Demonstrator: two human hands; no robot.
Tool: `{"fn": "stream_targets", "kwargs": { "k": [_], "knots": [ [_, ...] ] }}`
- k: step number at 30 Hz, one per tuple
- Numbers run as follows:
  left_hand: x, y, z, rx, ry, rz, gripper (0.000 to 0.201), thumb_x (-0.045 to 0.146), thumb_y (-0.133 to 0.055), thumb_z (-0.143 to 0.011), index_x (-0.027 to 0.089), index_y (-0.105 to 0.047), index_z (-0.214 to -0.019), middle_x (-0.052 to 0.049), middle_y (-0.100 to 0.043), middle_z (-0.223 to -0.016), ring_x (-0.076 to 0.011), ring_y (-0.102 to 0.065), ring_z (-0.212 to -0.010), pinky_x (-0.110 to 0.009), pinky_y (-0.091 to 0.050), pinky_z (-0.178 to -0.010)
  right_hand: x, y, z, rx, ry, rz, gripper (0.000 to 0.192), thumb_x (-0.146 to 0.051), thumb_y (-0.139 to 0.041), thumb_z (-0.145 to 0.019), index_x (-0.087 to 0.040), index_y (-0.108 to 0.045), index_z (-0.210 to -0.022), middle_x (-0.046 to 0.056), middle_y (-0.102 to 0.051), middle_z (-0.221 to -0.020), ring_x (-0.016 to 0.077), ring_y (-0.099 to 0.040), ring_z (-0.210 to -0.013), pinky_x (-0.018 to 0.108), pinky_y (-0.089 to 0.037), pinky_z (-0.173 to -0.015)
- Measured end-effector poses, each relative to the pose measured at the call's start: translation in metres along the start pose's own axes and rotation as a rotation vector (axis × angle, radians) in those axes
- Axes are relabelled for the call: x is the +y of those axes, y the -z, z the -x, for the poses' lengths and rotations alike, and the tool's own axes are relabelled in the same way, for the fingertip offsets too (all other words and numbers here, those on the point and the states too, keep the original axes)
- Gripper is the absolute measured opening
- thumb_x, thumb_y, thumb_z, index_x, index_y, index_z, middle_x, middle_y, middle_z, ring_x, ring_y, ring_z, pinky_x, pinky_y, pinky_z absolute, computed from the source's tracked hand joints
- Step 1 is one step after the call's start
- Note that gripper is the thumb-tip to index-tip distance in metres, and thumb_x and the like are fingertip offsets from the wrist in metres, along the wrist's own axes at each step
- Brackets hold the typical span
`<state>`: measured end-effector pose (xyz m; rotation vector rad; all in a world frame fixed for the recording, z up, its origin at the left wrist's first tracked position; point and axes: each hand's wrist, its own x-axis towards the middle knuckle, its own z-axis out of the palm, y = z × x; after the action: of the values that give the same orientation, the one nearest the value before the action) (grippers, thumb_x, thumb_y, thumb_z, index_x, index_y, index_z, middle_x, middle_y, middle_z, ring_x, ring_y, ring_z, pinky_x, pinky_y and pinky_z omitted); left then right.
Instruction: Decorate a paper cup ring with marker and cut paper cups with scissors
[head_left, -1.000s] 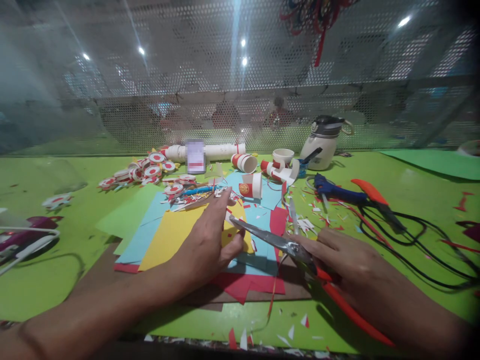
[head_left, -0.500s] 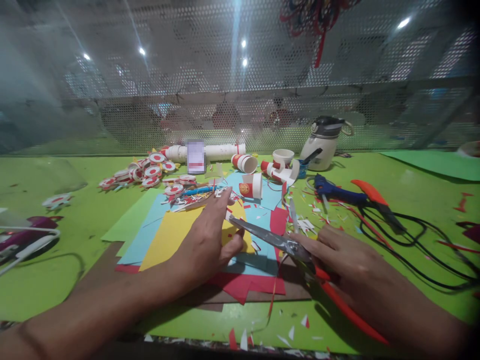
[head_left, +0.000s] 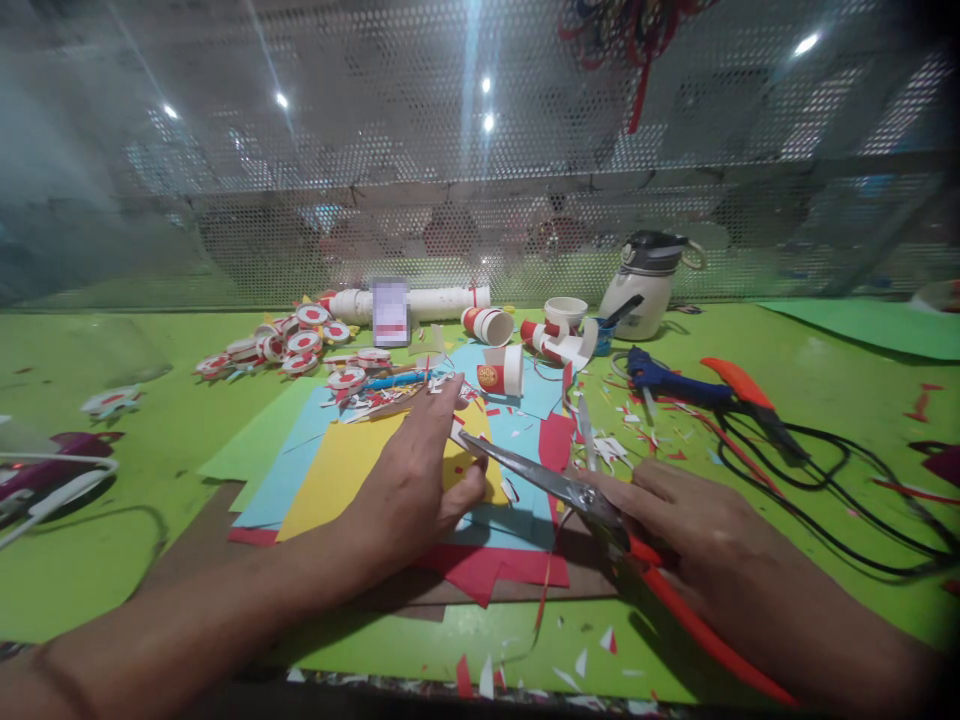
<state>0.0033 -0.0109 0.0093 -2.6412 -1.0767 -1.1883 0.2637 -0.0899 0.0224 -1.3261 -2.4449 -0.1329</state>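
— Several coloured sheets, the yellow sheet [head_left: 352, 465] uppermost, are being pressed flat on the green table [head_left: 97, 570] under the spread left hand [head_left: 416, 485].

— And the scissors [head_left: 551, 482]?

— Being gripped by the closed right hand [head_left: 694, 525], blades together, tips nearly touching the left thumb. A nick could be caused there.

— Containers?

— Paper cups [head_left: 506, 370] are lying tipped, apparently empty; the jug [head_left: 641, 285] is being kept lidded, contents hidden.

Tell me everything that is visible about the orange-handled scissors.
The orange-handled scissors have long, shiny metal blades and thin orange handles. The right hand grips them near the pivot. The blades lie low, nearly shut, pointing left over the yellow paper sheet toward the left hand, whose thumb is near the tips.
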Motion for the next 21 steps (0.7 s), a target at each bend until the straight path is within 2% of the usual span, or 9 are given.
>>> {"fn": "stream_targets", "kwargs": {
  "k": [5, 8, 11, 14, 16, 21],
  "knots": [
    [0.000, 0.003, -0.001, -0.022, 0.027, 0.052, 0.068, 0.015, -0.056, -0.083, 0.015, -0.026, -0.144, -0.015, -0.059, -0.122, -0.0281, -0.058, -0.113, -0.045, -0.054, -0.089, 0.001, 0.002, 0.000, -0.051, -0.071, -0.056, 0.040, -0.013, -0.053, -0.085, -0.020, -0.062, -0.123, 0.010, -0.067, -0.085, 0.0248, -0.065, -0.076, 0.038, -0.054, -0.064],
    [0.000, 0.004, -0.002, -0.043, 0.150, 0.197, 0.059, 0.019, -0.057, -0.083, 0.019, -0.032, -0.136, -0.012, -0.059, -0.120, -0.0198, -0.064, -0.090, -0.037, -0.056, -0.076, 0.006, 0.004, -0.001, -0.009, -0.112, -0.072, 0.036, -0.015, -0.054, -0.084, -0.020, -0.065, -0.119, 0.010, -0.069, -0.088, 0.0256, -0.066, -0.079, 0.039, -0.055, -0.068],
    [0.002, 0.006, -0.005, -0.087, 0.257, 0.380, 0.039, 0.022, -0.057, -0.085, 0.021, -0.041, -0.121, -0.009, -0.059, -0.115, -0.0122, -0.061, -0.070, -0.031, -0.054, -0.066, 0.013, 0.004, -0.003, 0.036, -0.148, -0.117, 0.030, -0.020, -0.056, -0.085, -0.021, -0.067, -0.112, 0.010, -0.072, -0.092, 0.0267, -0.068, -0.082, 0.040, -0.056, -0.071],
    [0.006, 0.011, -0.009, -0.162, 0.313, 0.504, 0.027, 0.024, -0.056, -0.086, 0.019, -0.047, -0.111, -0.005, -0.059, -0.101, -0.0115, -0.059, -0.068, -0.030, -0.055, -0.065, 0.020, 0.002, -0.006, 0.069, -0.178, -0.179, 0.025, -0.024, -0.057, -0.086, -0.022, -0.069, -0.108, 0.009, -0.073, -0.095, 0.0271, -0.069, -0.085, 0.039, -0.056, -0.072],
    [0.008, 0.016, -0.012, -0.192, 0.319, 0.555, 0.026, 0.024, -0.056, -0.086, 0.018, -0.051, -0.110, -0.005, -0.058, -0.098, -0.0120, -0.059, -0.070, -0.030, -0.055, -0.066, 0.022, 0.001, -0.008, 0.080, -0.200, -0.205, 0.026, -0.025, -0.058, -0.086, -0.023, -0.068, -0.110, 0.008, -0.074, -0.095, 0.0265, -0.069, -0.085, 0.037, -0.056, -0.071],
    [0.006, 0.020, -0.015, -0.223, 0.289, 0.661, 0.045, 0.027, -0.060, -0.084, 0.018, -0.049, -0.127, -0.011, -0.058, -0.117, -0.0144, -0.057, -0.081, -0.030, -0.054, -0.069, 0.021, -0.001, -0.006, 0.052, -0.197, -0.264, 0.025, -0.023, -0.060, -0.087, -0.023, -0.067, -0.112, 0.007, -0.072, -0.095, 0.0244, -0.068, -0.087, 0.037, -0.056, -0.073]
  ]
}}
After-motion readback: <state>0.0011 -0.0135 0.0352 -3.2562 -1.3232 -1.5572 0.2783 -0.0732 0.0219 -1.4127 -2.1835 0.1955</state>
